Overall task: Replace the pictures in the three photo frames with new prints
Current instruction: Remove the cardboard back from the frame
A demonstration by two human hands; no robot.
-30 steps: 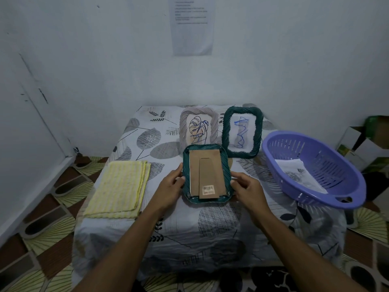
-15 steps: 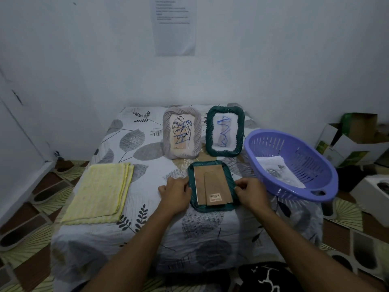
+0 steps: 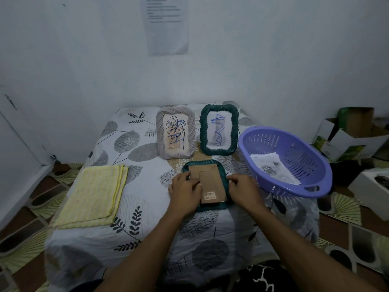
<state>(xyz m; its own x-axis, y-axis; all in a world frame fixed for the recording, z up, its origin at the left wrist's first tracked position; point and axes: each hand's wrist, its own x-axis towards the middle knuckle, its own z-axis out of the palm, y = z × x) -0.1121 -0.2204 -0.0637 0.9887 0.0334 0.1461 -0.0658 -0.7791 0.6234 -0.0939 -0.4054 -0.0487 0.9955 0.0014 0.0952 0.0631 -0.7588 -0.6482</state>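
One dark green rope-rimmed photo frame (image 3: 210, 207) lies face down: left hand (image 3: 185, 191) presses its brown cardboard back (image 3: 210, 182), right hand (image 3: 245, 189) pinches the rim. Next, likely: freeing that back.

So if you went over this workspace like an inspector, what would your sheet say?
Surface: table under a leaf-print cloth.
Job's things: grey frame and green frame stand at the back; face-down frame lies in front, cardboard back up; prints in the basket.
Clutter: folded yellow towel, left.
Hands: left hand rests on the face-down frame's back; right hand curls its fingers at the frame's right rim.
Cables: nothing seen.
Surroundings: white wall with a paper sheet; boxes on the floor, right.
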